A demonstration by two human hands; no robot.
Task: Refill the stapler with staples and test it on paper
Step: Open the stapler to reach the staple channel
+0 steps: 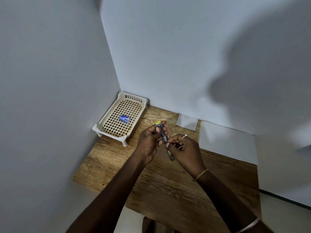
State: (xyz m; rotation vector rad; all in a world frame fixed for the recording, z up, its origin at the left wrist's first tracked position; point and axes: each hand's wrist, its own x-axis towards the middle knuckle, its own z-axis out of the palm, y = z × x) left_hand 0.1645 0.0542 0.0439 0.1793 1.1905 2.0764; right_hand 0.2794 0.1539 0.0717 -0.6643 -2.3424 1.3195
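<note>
A small metal stapler (164,135) with a yellow end is held above the wooden table (168,182), swung open so one metal arm points down toward me. My left hand (149,142) grips its yellow end and upper body. My right hand (185,148) pinches at the middle of the stapler; whether it holds staples is too small to tell. A blue staple box (124,118) lies in the cream lattice tray (107,121) at the back left. White paper (227,142) lies on the table to the right.
The table sits in a corner between two pale walls. A small white square sheet (186,122) lies near the back wall. The table's near edge drops to a pale floor below.
</note>
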